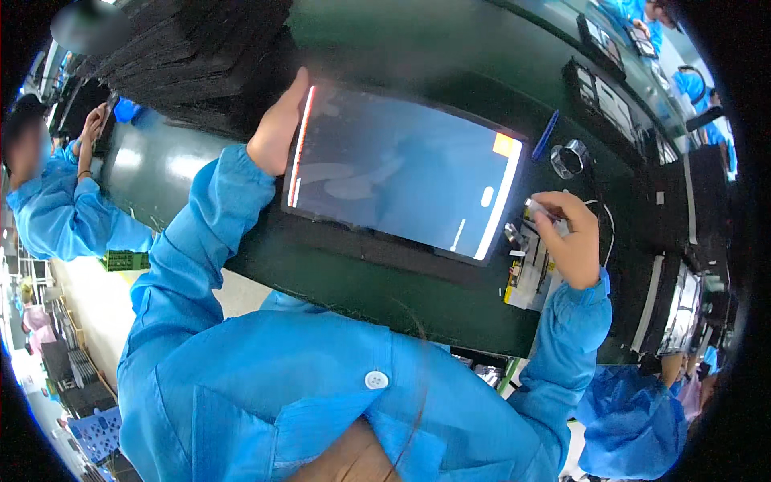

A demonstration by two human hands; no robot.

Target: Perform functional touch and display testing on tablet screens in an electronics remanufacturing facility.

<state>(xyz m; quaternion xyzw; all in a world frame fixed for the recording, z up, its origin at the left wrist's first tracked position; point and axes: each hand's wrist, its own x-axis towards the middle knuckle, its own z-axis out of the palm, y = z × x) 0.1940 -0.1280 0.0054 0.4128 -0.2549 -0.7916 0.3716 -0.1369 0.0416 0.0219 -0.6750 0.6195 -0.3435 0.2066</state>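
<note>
A tablet-like panel with a lit blue-grey screen [393, 181] lies a little tilted on a dark pad in front of me. My left hand [277, 132] grips its left edge, the fingers mostly hidden. Off its right edge, my right hand [572, 237] is closed in a pinch around a small pale piece [532, 206] too small to name. Below those fingers lies a clear and white packet with yellow edges [526, 281], partly covered by the hand. A small metallic piece [512, 234] sits just left of the right fingertips.
Beyond the panel's right edge lie a blue pen [545, 135] and a roll of shiny tape [569, 159]. Black sheets are stacked [201, 64] at the far left. Framed panels [606, 100] stand at the far right. Another person in blue [60, 209] works at left.
</note>
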